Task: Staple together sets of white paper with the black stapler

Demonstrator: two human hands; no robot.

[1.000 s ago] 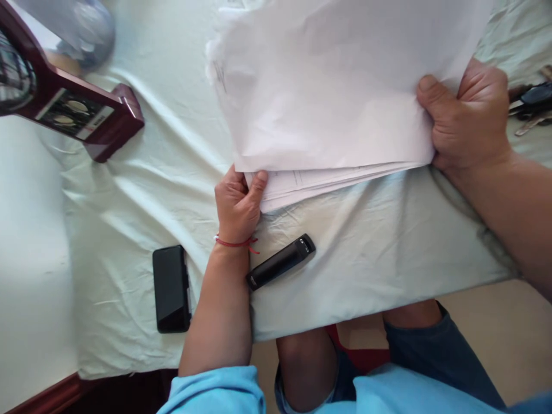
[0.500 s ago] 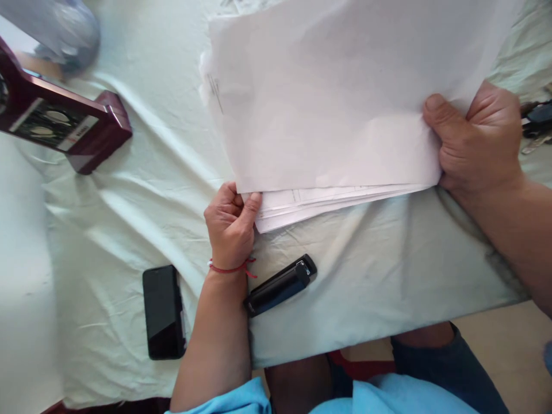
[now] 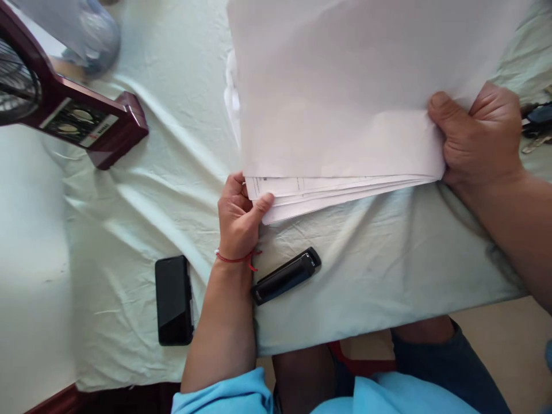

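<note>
A stack of white paper sheets [image 3: 336, 126] is held above the cloth-covered table, its near edges fanned out at the left. My left hand [image 3: 241, 215] pinches the lower left corner, thumb on top of the under sheets, where some print shows. At the right side, my right hand [image 3: 478, 138] grips the stack with its thumb pressed on the blank top sheet; its other fingers are hidden behind the paper. Just below the papers lies a black stapler [image 3: 287, 276], close beside my left forearm.
A black phone [image 3: 173, 302] lies left of my left forearm. Farther left stands a dark red framed object [image 3: 116, 129], near a clear plastic container [image 3: 99, 37]. Keys [image 3: 537, 123] rest at the right edge. The wrinkled pale green tablecloth [image 3: 366, 276] ends above my lap.
My left thumb has come off the top sheet's corner and sits on lower sheets, whose printed edges show more. The view has shifted a little, so the table things appear farther right.
</note>
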